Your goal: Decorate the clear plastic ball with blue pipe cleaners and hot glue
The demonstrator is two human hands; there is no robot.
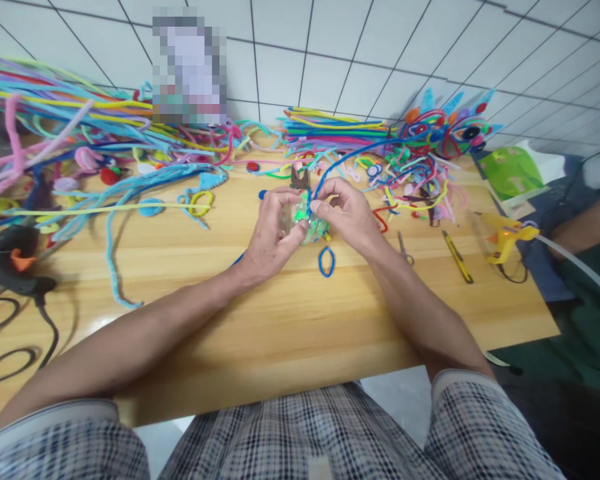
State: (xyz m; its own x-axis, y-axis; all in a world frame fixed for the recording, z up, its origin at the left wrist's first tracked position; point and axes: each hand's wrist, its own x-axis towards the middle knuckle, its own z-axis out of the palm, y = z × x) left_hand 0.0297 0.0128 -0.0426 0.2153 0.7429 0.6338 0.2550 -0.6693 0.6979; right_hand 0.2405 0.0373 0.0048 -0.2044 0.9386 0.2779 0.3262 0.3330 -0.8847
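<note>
My left hand (273, 230) is closed, its thumb and fingers gripping a bright green piece (301, 215) whose exact kind I cannot make out. Between the thumb and forefinger of my right hand (347, 212) is pinched a long blue pipe cleaner (330, 167), its lower end against the green piece and its length arching up to the right. Under both hands lies something greenish and see-through (316, 231), partly covered. Just beyond the fingers are dark-jawed pliers (300, 179). A small blue pipe-cleaner loop (326, 261) rests on the table nearer to me.
Loose pipe cleaners (130, 133) heap along the back left, with a bundle (335, 127) at the back middle. A black glue gun (15, 263) lies at left. Scissors (405, 248), a yellow utility knife (457, 257) and a yellow glue gun (510, 233) are at right, near another person's arm (587, 227).
</note>
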